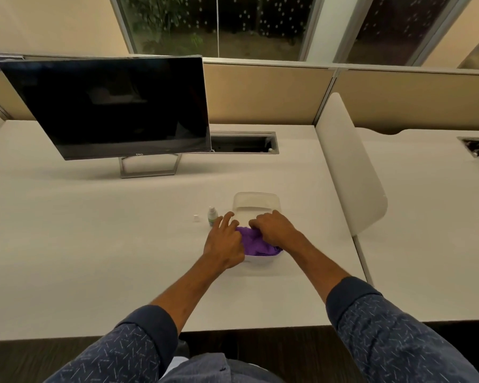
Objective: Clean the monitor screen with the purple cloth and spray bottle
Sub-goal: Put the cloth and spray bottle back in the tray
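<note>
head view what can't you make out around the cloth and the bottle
In the head view:
- purple cloth: left hand and right hand cover most of it.
- spray bottle: too small, label unreadable.
- white container: cloth and hands hide its inside.
- monitor screen: dark, smudges do not show.

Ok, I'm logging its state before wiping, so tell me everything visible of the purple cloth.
The purple cloth is soft-looking fabric, crumpled and bunched in a shallow white container on the desk. The right hand curls over its top, gripping it; the left hand rests at its left edge with fingers spread.
</note>
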Demonstrator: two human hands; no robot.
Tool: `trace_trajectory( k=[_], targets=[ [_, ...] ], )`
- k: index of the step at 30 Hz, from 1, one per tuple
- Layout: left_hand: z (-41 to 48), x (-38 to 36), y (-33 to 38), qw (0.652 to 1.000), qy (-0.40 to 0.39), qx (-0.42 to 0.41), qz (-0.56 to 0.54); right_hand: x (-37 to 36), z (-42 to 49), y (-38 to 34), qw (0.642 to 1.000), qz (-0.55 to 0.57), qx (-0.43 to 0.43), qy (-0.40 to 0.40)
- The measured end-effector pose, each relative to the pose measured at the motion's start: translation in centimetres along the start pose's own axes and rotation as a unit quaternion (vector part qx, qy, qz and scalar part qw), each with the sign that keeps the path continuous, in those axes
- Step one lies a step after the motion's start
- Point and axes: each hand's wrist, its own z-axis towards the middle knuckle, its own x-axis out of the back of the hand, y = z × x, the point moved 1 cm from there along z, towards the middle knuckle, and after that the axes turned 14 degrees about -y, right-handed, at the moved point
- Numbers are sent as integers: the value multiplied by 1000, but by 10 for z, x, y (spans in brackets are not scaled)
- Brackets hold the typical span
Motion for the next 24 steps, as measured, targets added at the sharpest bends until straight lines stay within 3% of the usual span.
trace_trajectory(
  k=[4, 9, 13, 24],
  targets=[
    [-2, 1, 4, 1000, -10, 1, 26, -11, -1, 2, 989, -143, -30, 30],
    [-2, 4, 7, 999, 0, -44, 12, -5, -4, -3, 988, -142, -9, 64],
    [-1, 2, 13, 994, -20, -103, -36, -10, -10, -9, 988, -146, -37, -14],
    [-3, -9, 9, 991, -78, -103, 23, -29, -20, -4, 978, -110, -93, -151]
  ],
)
